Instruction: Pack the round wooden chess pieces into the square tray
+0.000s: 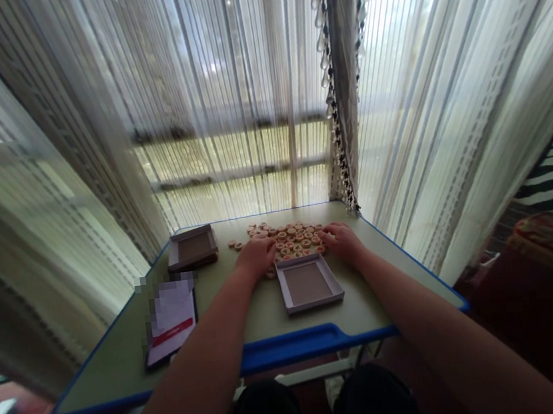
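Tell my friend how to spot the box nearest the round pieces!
Find the blue-edged table by the curtains. Between the forearms, just in front of the Chinese chess pieces, lies a shallow open box. Unlike the box in the far left corner, it has an arm on either side.

left hand + right hand hugging a messy pile of round pieces | shallow tray right in front | tablet off left, desk has blue edging

Markings on the small round tan discs are too small to read; the dark-edged rectangular tablet is partly pixelated.
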Available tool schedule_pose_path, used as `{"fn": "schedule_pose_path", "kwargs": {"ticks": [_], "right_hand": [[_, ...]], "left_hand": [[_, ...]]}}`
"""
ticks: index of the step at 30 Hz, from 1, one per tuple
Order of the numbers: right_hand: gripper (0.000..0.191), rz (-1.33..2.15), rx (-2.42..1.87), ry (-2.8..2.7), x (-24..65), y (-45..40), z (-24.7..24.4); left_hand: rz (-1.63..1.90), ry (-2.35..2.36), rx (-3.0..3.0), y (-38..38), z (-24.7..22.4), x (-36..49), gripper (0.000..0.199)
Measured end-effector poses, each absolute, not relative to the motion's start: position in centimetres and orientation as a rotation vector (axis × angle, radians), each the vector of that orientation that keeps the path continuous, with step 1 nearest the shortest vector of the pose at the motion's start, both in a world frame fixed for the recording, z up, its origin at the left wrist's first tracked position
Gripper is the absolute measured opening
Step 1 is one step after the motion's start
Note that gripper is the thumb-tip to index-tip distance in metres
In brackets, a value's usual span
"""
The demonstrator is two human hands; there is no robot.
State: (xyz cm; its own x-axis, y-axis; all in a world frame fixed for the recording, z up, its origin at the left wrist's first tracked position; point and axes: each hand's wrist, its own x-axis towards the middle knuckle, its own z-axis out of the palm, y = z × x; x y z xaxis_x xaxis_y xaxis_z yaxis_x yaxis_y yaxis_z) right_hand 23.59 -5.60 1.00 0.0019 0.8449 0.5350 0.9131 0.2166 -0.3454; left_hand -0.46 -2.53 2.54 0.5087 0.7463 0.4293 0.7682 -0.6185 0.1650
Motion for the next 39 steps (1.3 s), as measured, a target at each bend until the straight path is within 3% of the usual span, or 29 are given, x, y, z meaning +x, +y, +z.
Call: {"fn": "schedule_pose_path", "kwargs": {"ticks": [5,13,39], "right_hand": [[0.031,-0.136,-1.635,-1.864,23.61,-5.53,0.86],[0.03,-0.158,-1.643,-1.87,23.68,-5.55,0.98],[0.032,-0.188,-1.65,-1.851,23.69,-5.78,1.13]], "left_hand": [[-0.736,-1.403,-2.662,-2.46,2.53,-0.47,0.022],[-0.752,-1.479,-2.681,-2.91,2.87,-0.17,0.032],[-0.741,-1.47,-2.696,-3.13,3.04,-0.04,0.026]]}}
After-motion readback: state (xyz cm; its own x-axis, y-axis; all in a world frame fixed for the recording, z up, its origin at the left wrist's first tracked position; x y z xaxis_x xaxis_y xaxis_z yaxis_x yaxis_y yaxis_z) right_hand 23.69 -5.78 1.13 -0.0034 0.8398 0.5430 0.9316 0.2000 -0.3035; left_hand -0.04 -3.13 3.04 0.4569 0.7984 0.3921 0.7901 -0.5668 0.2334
